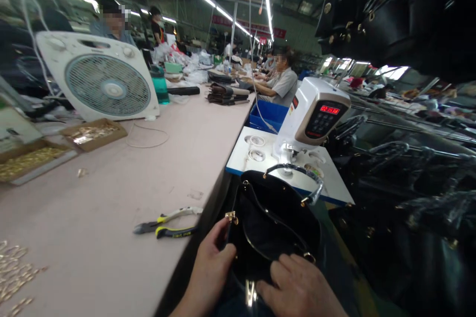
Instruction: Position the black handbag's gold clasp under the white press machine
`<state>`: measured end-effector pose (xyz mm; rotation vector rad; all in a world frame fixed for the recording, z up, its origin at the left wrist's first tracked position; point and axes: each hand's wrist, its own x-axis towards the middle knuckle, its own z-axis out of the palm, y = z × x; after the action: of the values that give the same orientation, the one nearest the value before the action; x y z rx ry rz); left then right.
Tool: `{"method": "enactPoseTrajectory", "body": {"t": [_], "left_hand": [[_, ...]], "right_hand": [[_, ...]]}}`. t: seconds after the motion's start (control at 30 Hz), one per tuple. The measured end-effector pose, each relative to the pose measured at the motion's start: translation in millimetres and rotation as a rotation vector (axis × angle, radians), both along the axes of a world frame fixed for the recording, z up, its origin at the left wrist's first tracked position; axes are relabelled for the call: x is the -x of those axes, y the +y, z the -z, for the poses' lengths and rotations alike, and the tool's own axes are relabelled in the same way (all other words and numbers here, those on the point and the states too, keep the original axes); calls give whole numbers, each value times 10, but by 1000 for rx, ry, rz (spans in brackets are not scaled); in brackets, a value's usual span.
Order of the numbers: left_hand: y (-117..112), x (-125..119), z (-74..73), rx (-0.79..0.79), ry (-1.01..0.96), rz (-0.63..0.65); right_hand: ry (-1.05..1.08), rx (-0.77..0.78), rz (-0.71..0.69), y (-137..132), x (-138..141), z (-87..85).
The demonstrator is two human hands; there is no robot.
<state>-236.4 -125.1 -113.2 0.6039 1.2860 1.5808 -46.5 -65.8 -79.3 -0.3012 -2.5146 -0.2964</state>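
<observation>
Head view: box fan (113, 89) and cutting pliers (159, 231) on the table (148, 173), white digital-display machine (314, 114) ahead; black, gold-trimmed handbag (260, 228) gapes open beside the table, left hand (213, 255) and right hand (295, 282) grasping its rim.

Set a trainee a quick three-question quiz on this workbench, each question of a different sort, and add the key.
1. Short answer: Which tool lies on the table, to the left of the black handbag?

2. True or false: The top of the black handbag is fully closed.

3. Fill in the blank: The digits on the display of the white machine glow ____.

Key:
1. Pliers.
2. False; the top is open and the inside shows.
3. Red.
</observation>
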Motion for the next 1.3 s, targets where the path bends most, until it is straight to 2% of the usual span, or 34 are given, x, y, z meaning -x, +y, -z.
{"method": "enactPoseTrajectory", "body": {"t": [0.17, 0.27, 0.33, 0.43, 0.5, 0.53, 0.6, 0.7, 0.77, 0.87, 0.93, 0.97, 1.03, 1.1, 1.2, 1.3], "left_hand": [[134, 232, -293, 7, 152, -80], [241, 322, -522, -39, 272, -69], [321, 334, -666, -79, 305, -26], [476, 297, -855, -114, 346, 93], [630, 250, -945, -124, 391, 212], [728, 223, -972, -123, 419, 277], [959, 165, -979, -119, 478, 405], [1314, 78, -887, -125, 528, 573], [1489, 25, -805, -112, 514, 654], [1617, -36, -729, -82, 508, 712], [1639, -61, -725, -84, 532, 737], [1639, -69, -734, -87, 553, 747], [1631, -73, -768, -108, 624, 763], [1621, -48, -813, -155, 729, 771], [1633, 74, -892, -225, 926, 741], [1740, 272, -976, -228, 1093, 683]], "right_hand": [[137, -38, 27, 55, 302, 70], [88, 10, 13, 126, 362, 98], [-44, 107, -62, 222, 280, -9], [-200, 428, -174, 394, -24, -331], [-171, 599, -87, 496, -267, -517], [-159, 635, -14, 540, -378, -568], [-181, 624, 82, 616, -563, -567], [-212, 528, 41, 725, -774, -395], [-88, 444, 54, 841, -906, -258], [138, 400, 304, 1119, -1088, -89], [104, 531, 459, 1326, -1157, 9], [46, 633, 478, 1418, -1166, 53], [-56, 800, 450, 1556, -1135, 123], [-76, 854, 418, 1629, -1068, 150], [-12, 862, 431, 1662, -976, 96], [85, 1054, 461, 1663, -901, -50]]}}
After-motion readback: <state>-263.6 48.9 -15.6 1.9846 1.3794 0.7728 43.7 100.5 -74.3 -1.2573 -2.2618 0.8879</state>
